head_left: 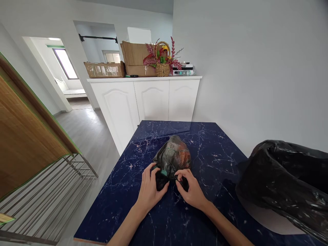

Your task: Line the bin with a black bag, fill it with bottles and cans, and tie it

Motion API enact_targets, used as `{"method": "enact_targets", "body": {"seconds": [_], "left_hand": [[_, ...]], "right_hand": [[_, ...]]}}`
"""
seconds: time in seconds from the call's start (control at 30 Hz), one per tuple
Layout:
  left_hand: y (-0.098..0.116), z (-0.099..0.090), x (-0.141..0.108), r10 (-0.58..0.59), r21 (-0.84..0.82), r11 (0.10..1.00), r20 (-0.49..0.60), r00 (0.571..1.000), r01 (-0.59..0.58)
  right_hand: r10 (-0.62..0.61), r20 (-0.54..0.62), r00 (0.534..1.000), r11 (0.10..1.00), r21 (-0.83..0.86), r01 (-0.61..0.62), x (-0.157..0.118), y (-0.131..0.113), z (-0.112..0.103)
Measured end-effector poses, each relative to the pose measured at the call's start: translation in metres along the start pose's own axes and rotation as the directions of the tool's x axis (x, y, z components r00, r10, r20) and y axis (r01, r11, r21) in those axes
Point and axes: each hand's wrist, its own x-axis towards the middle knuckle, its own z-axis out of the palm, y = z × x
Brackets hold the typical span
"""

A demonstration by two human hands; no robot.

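Two bare forearms reach in from the near edge over a glossy, dark blue worktop (205, 143) veined with white like marble. The left hand (150, 189) and the right hand (192, 191) meet at the near end of a small black bag (172, 158), a thin, crinkled plastic sack stuffed into a rounded lump, with faint colours showing through its shiny skin. The fingers of both hands are curled tight on the bag's gathered neck, each pinching a twisted black tail of film. The bag lies on the worktop at its middle, just beyond the hands.

To the right, a much larger black bag (284, 181) of the same glossy, wrinkled plastic billows over a pale rounded bin. To the left stand a slanted wooden panel (23, 136) and a metal wire rack (48, 191).

Farther back, a white cabinet (151, 99) with three arched doors carries flattened cardboard boxes (135, 58) and a woven wicker basket (163, 65) of red and yellow flowers.
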Motion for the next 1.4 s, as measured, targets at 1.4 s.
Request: {"method": "enact_targets", "body": {"seconds": [1.4], "left_hand": [[0.101,-0.114,0.090,-0.201,-0.526,0.833,-0.003,0.980,0.169]], "right_hand": [[0.105,-0.221,0.969,0.985,0.161,-0.070,0.016,-0.097,0.004]]}}
